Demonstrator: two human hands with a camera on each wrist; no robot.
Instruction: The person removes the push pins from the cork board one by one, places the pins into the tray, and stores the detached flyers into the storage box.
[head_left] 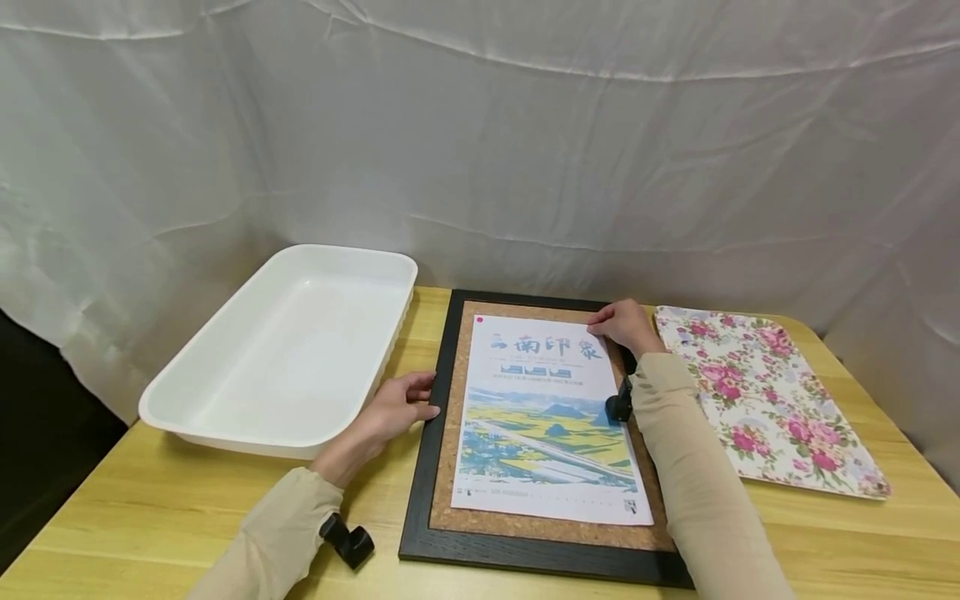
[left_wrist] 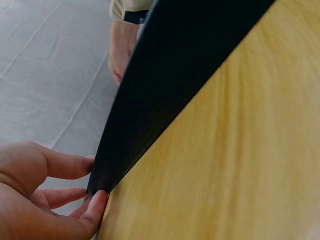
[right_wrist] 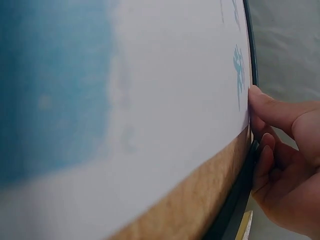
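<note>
A poster (head_left: pixel 555 400) with a printed landscape and large characters lies on a black-framed cork board (head_left: pixel 446 467). A red pushpin (head_left: pixel 480 319) is in its upper left corner. At the upper right corner, my right hand (head_left: pixel 624 325) pinches the paper between thumb and curled fingers. Its thumb tip (right_wrist: pixel 256 91) is right at the paper's edge in the right wrist view; the spot under the fingertips is hidden. My left hand (head_left: pixel 390 410) touches the frame's left side, fingers loosely bent and thumb (left_wrist: pixel 95 210) against the outer edge.
A deep white tray (head_left: pixel 270 358) stands left of the board, close to my left wrist. On the right lies a floral-patterned tray (head_left: pixel 757 392), partly behind my right forearm. A pale curtain (head_left: pixel 480 150) hangs behind the wooden table (head_left: pixel 847 542).
</note>
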